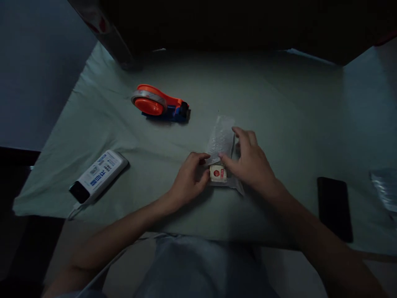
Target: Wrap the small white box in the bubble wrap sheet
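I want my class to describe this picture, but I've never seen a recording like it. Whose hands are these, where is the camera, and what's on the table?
There is no machine here, just a person's two bare hands, filmed by a camera worn on their head that looks forward and down. On a pale green cloth lies a bubble-wrap bag, with a small white box bearing a red mark at its near end. The right hand holds the bag from above. The left hand touches it beside the box, though its grip is unclear. Around them lie an orange tape dispenser, a white device with blue print, and a black phone.
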`<state>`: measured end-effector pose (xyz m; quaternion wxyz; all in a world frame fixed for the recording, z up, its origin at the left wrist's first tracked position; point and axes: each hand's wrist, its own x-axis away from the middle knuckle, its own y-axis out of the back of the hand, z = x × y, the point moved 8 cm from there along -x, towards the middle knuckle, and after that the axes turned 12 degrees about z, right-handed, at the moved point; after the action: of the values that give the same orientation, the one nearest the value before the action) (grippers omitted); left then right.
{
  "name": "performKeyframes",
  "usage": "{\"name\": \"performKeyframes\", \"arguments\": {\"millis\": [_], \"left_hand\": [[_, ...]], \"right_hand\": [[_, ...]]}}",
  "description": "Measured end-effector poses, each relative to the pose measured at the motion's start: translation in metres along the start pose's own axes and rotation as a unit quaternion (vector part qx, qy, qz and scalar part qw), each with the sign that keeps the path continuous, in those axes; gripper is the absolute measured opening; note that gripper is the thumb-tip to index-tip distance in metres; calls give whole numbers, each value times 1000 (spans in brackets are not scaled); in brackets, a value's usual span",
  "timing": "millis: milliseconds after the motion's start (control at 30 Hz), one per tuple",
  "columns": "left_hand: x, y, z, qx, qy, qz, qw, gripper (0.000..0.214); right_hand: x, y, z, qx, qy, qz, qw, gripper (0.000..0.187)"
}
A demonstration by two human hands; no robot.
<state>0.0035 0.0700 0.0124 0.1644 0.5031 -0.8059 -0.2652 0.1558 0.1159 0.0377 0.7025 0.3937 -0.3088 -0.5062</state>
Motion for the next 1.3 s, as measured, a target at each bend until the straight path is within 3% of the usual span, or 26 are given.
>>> {"name": "performKeyframes", "arguments": {"millis": [67,133,200,300,367,433,500,633,767,967,1167,1300], "left_hand": [[1,7,9,-22,10,-5,1000,32],[4,13,17,-77,-9,-22,997,35],[11,18,13,-184,-85,-57,978,37],[28,13,-4,-330,-245,-85,908,37],[29,4,-10,-383,-291,-38,876,40],[18,-7,-10,-434,-283,49,854,39],[-1,-12,-9,-464,-242,104,846,37],[-44,-23,3,-470,-132,157,859,40],[-68,-28,20,-412,-47,144,898,46],[-67,-28,38,-340,-39,125,931,60],[-66,-20,42,-319,-20,85,944,70],[-51,-19,26,-302,-85,111,943,42]], "right_hand": [[17,-11,-7,28,-29,56,998,64],[27,-16,-24,35,-52,56,996,65],[32,-16,-42,30,-67,33,997,67],[34,-11,-52,62,-58,-11,996,64],[35,-2,-45,116,-33,-56,991,49],[35,3,-31,164,3,-82,983,28],[31,-1,-16,192,51,-58,978,18],[15,-28,3,193,132,43,971,29],[-8,-44,-1,158,107,69,979,46],[-21,-50,-24,113,27,58,991,49],[-19,-52,-42,130,17,45,990,59],[-5,-39,-31,103,72,31,992,46]]}}
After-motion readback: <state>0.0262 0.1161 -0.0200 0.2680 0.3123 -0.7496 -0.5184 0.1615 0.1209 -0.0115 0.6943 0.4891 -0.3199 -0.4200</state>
